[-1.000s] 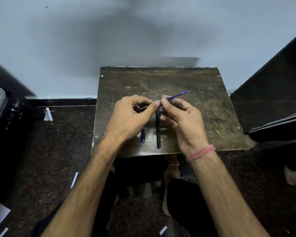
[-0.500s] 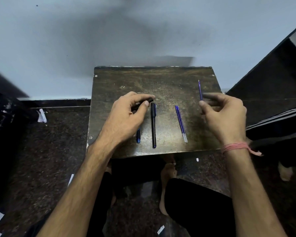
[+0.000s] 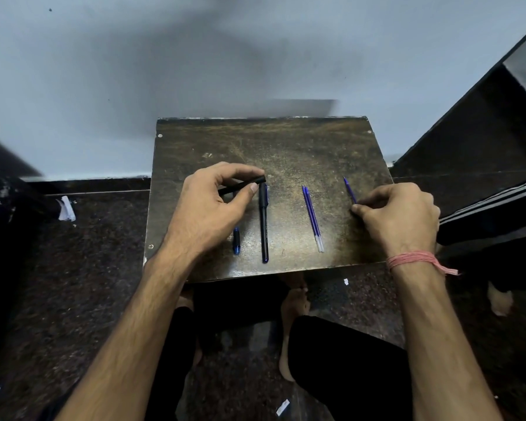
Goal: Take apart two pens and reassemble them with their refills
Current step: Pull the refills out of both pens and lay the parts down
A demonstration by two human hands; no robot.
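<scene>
On the worn dark board (image 3: pixel 286 147) my left hand (image 3: pixel 213 208) grips a black pen barrel (image 3: pixel 243 185), its open end pointing right. Beside it lies a capped black pen (image 3: pixel 264 223), lengthwise, and a short blue pen piece (image 3: pixel 236 241) lies partly under my left hand. A blue refill (image 3: pixel 312 217) rests alone right of centre. My right hand (image 3: pixel 398 217) pinches a second blue refill (image 3: pixel 349 191) near the board's right edge, its tip pointing away from me and low over the surface.
The board sits on a dark speckled floor (image 3: pixel 73 284) against a pale wall (image 3: pixel 195 71). Another person's leg in striped dark trousers (image 3: pixel 498 214) lies at the right. Paper scraps (image 3: pixel 66 208) lie on the floor at left. My feet (image 3: pixel 292 302) show below the board.
My right hand drew the refill out of the barrel, carried it right, then lowered it toward the board near the right edge. My left hand kept holding the barrel.
</scene>
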